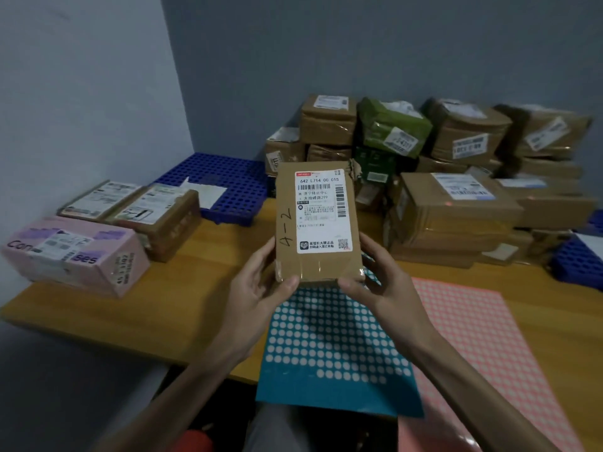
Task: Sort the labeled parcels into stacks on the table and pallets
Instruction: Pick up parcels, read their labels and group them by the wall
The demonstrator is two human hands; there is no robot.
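Item: small brown cardboard parcel [315, 223], marked "4-2"; my left hand [257, 282] and right hand [380, 282] grip its lower corners. I'd read that mark, then choose its stack.

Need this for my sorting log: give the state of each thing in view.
held parcel: lifted above the table, label up, marked "4-2".
left hand: grips the parcel's near left corner.
right hand: grips its near right corner.
pink box: resting on the table, left.
parcel pile: stacked at the back right.
blue pallet: flat, far left, white sheet on it.
teal dotted sheet: flat, overhanging the table's near edge.
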